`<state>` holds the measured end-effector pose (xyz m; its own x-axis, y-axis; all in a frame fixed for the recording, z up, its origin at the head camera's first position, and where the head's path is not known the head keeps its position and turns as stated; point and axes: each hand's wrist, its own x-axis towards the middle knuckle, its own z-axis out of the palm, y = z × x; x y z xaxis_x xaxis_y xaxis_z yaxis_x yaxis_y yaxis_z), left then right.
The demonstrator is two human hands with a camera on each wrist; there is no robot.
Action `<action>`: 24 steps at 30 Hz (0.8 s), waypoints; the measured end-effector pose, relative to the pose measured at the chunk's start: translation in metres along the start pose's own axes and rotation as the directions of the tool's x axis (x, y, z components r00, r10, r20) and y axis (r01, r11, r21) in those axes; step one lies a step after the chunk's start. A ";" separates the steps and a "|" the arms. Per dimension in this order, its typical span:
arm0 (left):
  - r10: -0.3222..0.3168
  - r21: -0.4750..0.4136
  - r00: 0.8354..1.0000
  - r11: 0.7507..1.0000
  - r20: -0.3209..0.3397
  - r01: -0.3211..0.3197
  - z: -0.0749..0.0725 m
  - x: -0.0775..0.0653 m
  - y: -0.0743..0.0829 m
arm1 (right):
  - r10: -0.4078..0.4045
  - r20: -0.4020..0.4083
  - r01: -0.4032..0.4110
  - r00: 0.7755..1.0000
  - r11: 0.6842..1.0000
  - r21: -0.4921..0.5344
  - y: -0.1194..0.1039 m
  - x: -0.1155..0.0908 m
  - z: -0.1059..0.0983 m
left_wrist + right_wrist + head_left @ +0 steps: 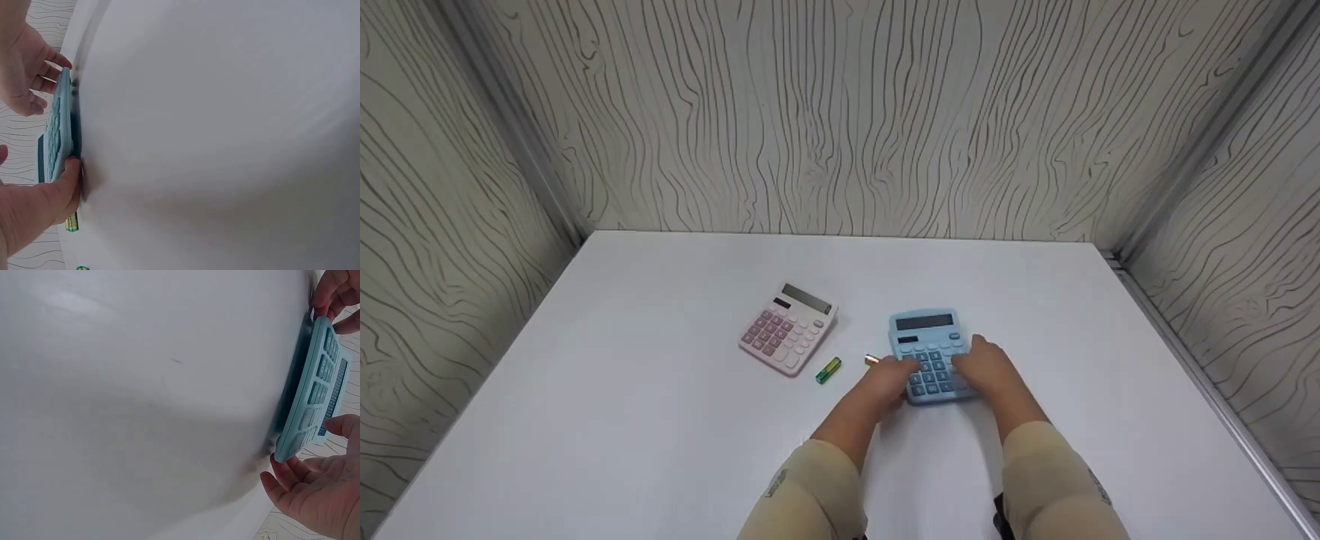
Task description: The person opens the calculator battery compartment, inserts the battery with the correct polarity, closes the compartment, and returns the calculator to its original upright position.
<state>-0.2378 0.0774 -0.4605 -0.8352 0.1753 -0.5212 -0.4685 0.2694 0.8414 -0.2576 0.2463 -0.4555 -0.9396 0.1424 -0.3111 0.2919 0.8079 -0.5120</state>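
Observation:
A light blue calculator (pixel 927 337) lies on the white table, screen at the far end. In the wrist views it is seen from its near edge, with a dark shadow under it. My left hand (pixel 887 381) holds its left edge, thumb over the keys and fingers at the side. At the right edge is my right hand (pixel 986 366), its thumb over the key face and fingertips (pixel 279 467) at the rim. Beside my left hand a battery (pixel 871 360) is partly hidden. Another green and gold battery (pixel 829 370) lies farther left.
A pink and white calculator (pixel 789 328) lies angled on the table (pixel 622 390), left of the batteries. Wood-grain patterned panels (pixel 825 120) rise at the back and on both sides of the table.

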 end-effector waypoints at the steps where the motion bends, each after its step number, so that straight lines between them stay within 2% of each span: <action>1: -0.004 0.004 1.000 1.000 0.002 0.004 0.000 0.000 0.001 | 0.001 0.004 -0.001 1.000 1.000 0.001 0.001 0.000 -0.001; 10: -0.010 0.051 1.000 0.999 0.005 0.010 -0.003 0.002 0.004 | -0.016 -0.008 0.017 1.000 1.000 0.012 0.011 0.000 -0.003; 24: -0.030 0.051 0.999 0.998 0.020 0.029 -0.005 0.003 0.005 | 0.003 0.014 -0.003 1.000 0.999 0.046 0.019 0.001 -0.005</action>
<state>-0.2441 0.0751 -0.4570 -0.8149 0.1855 -0.5490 -0.4773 0.3224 0.8175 -0.2538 0.2649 -0.4619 -0.9364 0.1366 -0.3233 0.3028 0.7801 -0.5475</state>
